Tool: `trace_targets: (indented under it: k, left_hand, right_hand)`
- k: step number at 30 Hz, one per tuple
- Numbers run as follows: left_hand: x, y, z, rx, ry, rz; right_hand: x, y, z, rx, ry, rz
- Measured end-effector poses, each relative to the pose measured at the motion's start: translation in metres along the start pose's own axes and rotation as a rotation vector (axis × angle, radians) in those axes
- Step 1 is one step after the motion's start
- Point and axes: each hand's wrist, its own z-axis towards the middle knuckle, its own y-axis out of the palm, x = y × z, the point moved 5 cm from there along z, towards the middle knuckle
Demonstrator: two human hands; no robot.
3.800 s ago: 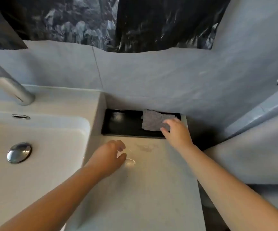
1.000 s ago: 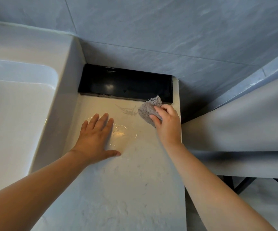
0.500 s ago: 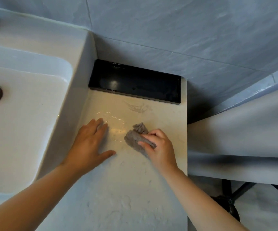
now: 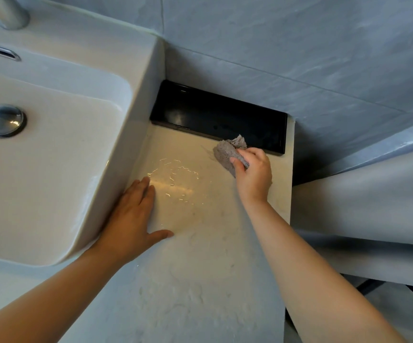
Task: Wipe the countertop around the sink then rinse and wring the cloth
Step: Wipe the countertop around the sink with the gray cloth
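Right hand is curled round the bunched grey cloth, pressing it on the desk at the front edge of the black tray. Left hand lies flat on the desk with straight fingers, holding nothing, against the sink wall.

Risks:
1) The cloth tip looks to overlap the tray lip, so a forward stroke could snag and shove the tray.
2) The puddle between the 2 hands looks unwiped, and a small wad may only smear it.
3) The left palm is beside a wet film and could slip.
4) Rightward strokes could push water off the desk edge.
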Motion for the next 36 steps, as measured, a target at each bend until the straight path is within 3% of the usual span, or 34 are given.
trace_targets:
  k: [9, 15, 21, 27, 31, 36]
  left_hand:
    - [-0.001, 0.001, -0.002, -0.008, 0.008, 0.019]
    - [-0.001, 0.0, -0.002, -0.004, -0.005, -0.001]
    - [-0.002, 0.001, -0.002, 0.012, -0.007, -0.003]
    - [-0.004, 0.004, -0.002, 0.019, -0.009, -0.007]
    - [-0.006, 0.007, -0.003, 0.016, -0.023, -0.024]
    - [-0.006, 0.009, -0.009, 0.017, -0.047, -0.006]
  right_hand:
    - [-0.025, 0.016, -0.049, -0.082, -0.155, 0.066]
    - [-0.032, 0.004, -0.078, -0.313, -0.128, 0.183]
    - [-0.049, -0.007, -0.014, -0.114, -0.091, 0.158]
    - [-0.046, 0.039, 0.005, -0.21, -0.18, 0.025]
    - [-0.044, 0.041, -0.009, -0.148, -0.185, 0.081]
    - [-0.044, 0.041, -0.051, -0.225, -0.253, 0.104]
